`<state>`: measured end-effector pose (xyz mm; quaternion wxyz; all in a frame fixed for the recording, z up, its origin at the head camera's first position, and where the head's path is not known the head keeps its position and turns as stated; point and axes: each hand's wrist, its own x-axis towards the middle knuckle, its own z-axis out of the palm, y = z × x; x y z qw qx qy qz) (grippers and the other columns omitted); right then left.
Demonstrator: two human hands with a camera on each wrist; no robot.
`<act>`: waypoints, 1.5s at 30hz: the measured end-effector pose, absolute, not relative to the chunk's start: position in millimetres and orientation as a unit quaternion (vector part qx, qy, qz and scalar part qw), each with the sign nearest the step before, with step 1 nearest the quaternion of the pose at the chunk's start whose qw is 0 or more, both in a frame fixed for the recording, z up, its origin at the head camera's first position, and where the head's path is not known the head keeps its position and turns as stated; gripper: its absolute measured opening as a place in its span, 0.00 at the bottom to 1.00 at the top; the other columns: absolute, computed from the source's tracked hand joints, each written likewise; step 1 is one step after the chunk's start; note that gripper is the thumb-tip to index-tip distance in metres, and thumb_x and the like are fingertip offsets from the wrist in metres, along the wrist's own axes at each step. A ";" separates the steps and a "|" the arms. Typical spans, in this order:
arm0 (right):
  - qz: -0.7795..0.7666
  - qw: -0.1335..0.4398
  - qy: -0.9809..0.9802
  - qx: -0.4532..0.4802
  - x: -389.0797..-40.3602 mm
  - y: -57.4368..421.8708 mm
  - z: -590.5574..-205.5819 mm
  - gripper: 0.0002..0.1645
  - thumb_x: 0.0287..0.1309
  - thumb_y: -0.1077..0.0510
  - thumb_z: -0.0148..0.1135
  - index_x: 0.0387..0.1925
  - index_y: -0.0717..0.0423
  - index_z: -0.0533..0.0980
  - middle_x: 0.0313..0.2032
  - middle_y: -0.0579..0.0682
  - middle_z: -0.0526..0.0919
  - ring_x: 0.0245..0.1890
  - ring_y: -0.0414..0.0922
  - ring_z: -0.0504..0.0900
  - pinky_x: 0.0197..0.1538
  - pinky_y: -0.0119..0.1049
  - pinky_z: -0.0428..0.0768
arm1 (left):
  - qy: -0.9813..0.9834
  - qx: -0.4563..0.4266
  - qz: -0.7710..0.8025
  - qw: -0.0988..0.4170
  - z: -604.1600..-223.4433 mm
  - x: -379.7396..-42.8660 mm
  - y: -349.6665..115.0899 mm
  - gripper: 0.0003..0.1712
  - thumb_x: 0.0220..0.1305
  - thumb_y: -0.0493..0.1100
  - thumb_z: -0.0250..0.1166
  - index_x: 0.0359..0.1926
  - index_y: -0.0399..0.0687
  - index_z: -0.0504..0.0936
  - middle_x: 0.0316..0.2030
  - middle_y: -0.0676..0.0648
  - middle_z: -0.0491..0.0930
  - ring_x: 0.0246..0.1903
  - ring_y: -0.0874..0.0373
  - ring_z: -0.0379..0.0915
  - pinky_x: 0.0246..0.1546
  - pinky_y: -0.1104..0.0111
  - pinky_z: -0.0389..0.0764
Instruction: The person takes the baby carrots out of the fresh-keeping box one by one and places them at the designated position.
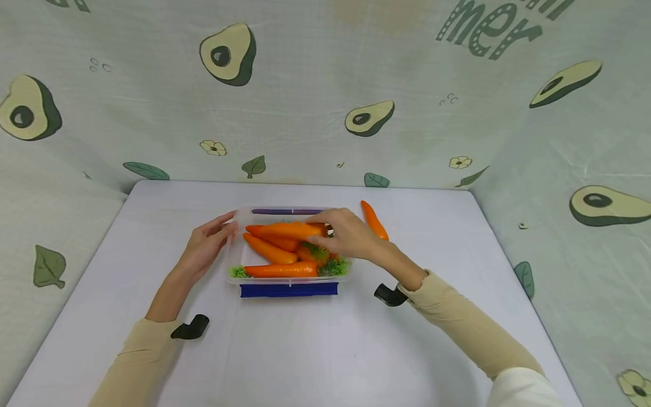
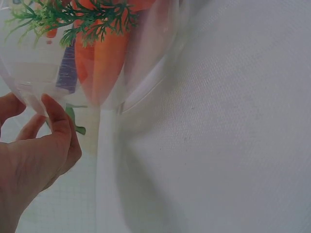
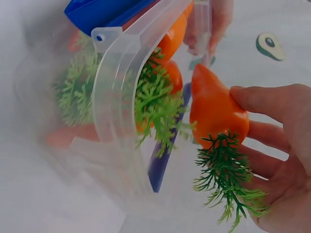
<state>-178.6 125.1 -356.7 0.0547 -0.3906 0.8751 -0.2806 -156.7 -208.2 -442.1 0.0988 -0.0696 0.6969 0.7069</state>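
Note:
A clear plastic container (image 1: 290,280) with blue side clips holds several orange carrots with green leafy tops. My right hand (image 1: 343,233) grips a carrot (image 1: 292,230) near its leafy end, over the others in the container. In the right wrist view, thumb and fingers curl round this carrot (image 3: 218,114), and its green top hangs below. The left hand (image 1: 205,246) pinches the container's left wall at the rim; the left wrist view shows thumb and fingers on the clear edge (image 2: 31,99). Lower in the container lies another carrot (image 1: 282,269) along the near side.
One more carrot (image 1: 373,220) lies on the white table (image 1: 305,350) to the right of the container, behind the right wrist. A cloth with avocado prints (image 1: 325,102) hangs behind the table and along its sides. Black wrist-camera mounts (image 1: 390,295) sit at both cuffs.

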 end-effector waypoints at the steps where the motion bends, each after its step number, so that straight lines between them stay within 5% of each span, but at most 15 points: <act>1: -0.289 0.049 0.875 -0.386 -179.2 127.9 -356.9 0.23 0.67 0.57 0.69 0.58 0.65 0.81 0.49 0.57 0.87 0.40 0.47 0.84 0.46 0.42 0.86 | 0.698 -0.071 0.706 0.100 -442.0 -156.9 -208.0 0.37 0.75 0.52 0.63 0.78 0.47 0.65 0.42 0.55 0.74 0.43 0.64 0.69 0.51 0.83 0.73; 8: -0.357 0.025 0.877 -0.321 -181.2 149.3 -358.5 0.22 0.65 0.59 0.71 0.57 0.65 0.82 0.52 0.58 0.87 0.46 0.49 0.86 0.51 0.45 0.86 | 0.714 -0.071 0.687 0.110 -442.6 -157.6 -207.3 0.37 0.76 0.55 0.61 0.79 0.51 0.63 0.52 0.54 0.71 0.48 0.64 0.69 0.59 0.81 0.71; 28: -0.431 -0.078 0.886 -0.150 -181.7 214.6 -387.7 0.23 0.64 0.58 0.72 0.58 0.65 0.81 0.53 0.62 0.85 0.52 0.56 0.83 0.52 0.49 0.85 | 0.703 -0.083 0.697 0.116 -443.0 -158.0 -207.8 0.39 0.73 0.57 0.63 0.78 0.52 0.64 0.52 0.51 0.71 0.54 0.61 0.64 0.61 0.81 0.70; 45: -0.462 -0.098 0.882 0.004 -181.5 263.7 -431.6 0.25 0.68 0.51 0.68 0.60 0.62 0.81 0.53 0.60 0.85 0.54 0.53 0.81 0.46 0.17 0.78 | 0.700 -0.095 0.698 0.114 -442.9 -157.6 -207.4 0.39 0.72 0.57 0.64 0.78 0.53 0.65 0.42 0.55 0.74 0.52 0.61 0.67 0.63 0.79 0.69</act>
